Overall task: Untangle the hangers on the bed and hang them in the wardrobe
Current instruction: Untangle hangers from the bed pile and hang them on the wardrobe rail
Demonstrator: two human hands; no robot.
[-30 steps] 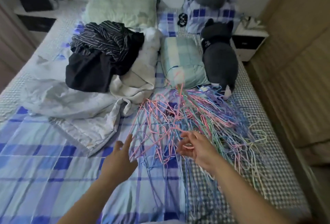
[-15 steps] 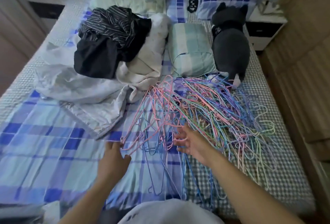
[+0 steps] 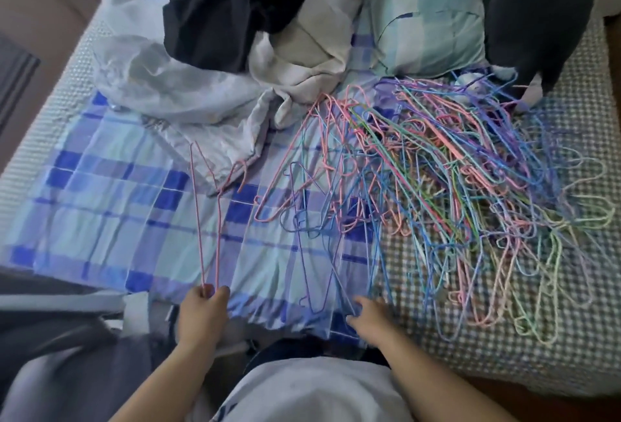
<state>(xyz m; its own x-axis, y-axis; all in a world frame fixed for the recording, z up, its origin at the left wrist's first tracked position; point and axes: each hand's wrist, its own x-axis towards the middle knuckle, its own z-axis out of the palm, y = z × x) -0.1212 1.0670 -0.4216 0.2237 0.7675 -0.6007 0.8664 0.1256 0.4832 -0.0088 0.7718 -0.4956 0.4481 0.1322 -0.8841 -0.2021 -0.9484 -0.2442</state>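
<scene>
The left hand (image 3: pixel 202 312) now pinches a pink hanger (image 3: pixel 210 216) that a moment ago sat at the edge of the tangled hangers (image 3: pixel 453 186); it has drawn the hanger clear to the left of that pile, onto the blue plaid sheet (image 3: pixel 111 220). The right hand (image 3: pixel 368 315) has dropped from the pile's middle to its near edge, fingers on a purple hanger (image 3: pixel 312 253).

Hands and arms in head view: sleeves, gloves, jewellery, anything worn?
Both forearms are bare up to the frame's bottom edge, no sleeves showing. The left hand and right hand have no gloves, and no rings, watch or bands are visible. A white top covers the torso.
</scene>
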